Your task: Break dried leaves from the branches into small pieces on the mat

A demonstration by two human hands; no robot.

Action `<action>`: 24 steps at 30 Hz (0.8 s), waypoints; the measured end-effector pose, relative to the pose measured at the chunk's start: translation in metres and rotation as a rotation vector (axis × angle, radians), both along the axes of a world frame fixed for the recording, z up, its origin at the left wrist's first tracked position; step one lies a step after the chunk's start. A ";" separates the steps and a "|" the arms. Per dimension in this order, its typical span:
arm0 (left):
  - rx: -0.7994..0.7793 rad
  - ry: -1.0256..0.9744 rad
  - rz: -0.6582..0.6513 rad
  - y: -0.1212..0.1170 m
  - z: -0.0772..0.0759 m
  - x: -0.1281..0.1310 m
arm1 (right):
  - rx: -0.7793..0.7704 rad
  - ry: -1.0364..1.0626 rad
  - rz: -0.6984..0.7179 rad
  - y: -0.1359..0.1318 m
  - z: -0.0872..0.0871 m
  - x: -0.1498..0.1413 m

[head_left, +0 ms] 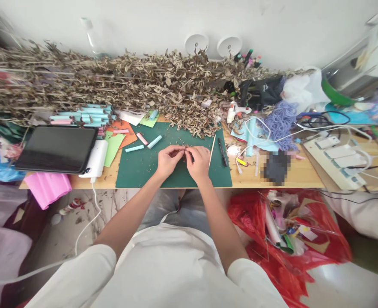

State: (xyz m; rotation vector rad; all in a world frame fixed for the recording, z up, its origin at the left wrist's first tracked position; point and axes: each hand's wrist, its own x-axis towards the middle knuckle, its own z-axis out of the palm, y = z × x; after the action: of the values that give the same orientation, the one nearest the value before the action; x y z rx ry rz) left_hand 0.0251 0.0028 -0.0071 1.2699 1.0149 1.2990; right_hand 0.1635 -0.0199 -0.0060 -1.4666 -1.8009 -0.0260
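My left hand (168, 161) and my right hand (198, 162) meet over the green cutting mat (137, 171), thumbs and forefingers pinched together. Small brown bits of dried leaf (184, 157) show between and below the fingertips; their exact shape is partly hidden. Just beyond the hands lies a loose heap of dried leaves (193, 119). Two blue paper rolls (154, 142) and a pink one (141, 139) rest on the mat left of my hands. To the right are a thin wooden stick (212, 150) and a black pen (222, 152).
Dried leafy stalks (111, 77) line the wall. A tablet (57, 149), white power bank (94, 159) and stacked paper rolls (90, 114) stand left. Rightward are a glue gun (238, 111), purple yarn (281, 122) and a power strip (336, 160). A red bag (253, 214) of scraps sits below.
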 end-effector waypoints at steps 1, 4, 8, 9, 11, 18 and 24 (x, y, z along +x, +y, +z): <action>-0.015 -0.007 0.001 0.000 0.000 0.000 | 0.000 -0.004 0.001 0.000 0.000 0.000; -0.037 -0.003 0.000 0.000 0.000 0.001 | 0.007 -0.010 0.007 -0.001 0.000 -0.001; -0.036 0.023 -0.009 0.000 0.000 0.002 | 0.002 -0.031 0.007 -0.002 0.001 -0.002; -0.035 0.034 -0.011 0.000 0.000 0.002 | -0.005 -0.038 0.005 -0.002 0.002 -0.003; -0.037 0.050 -0.019 0.000 0.000 0.003 | -0.010 -0.048 -0.007 -0.003 0.003 -0.004; -0.060 0.042 -0.015 0.000 0.003 0.003 | 0.006 0.027 -0.152 -0.003 0.005 -0.004; -0.070 -0.042 0.079 0.005 -0.001 0.002 | 0.028 0.091 -0.183 -0.002 0.000 0.000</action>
State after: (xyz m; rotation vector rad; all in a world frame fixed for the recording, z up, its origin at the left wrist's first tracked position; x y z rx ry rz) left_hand 0.0275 0.0078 -0.0084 1.1554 1.0813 1.3333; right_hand 0.1630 -0.0221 -0.0057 -1.5829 -1.5838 -0.0758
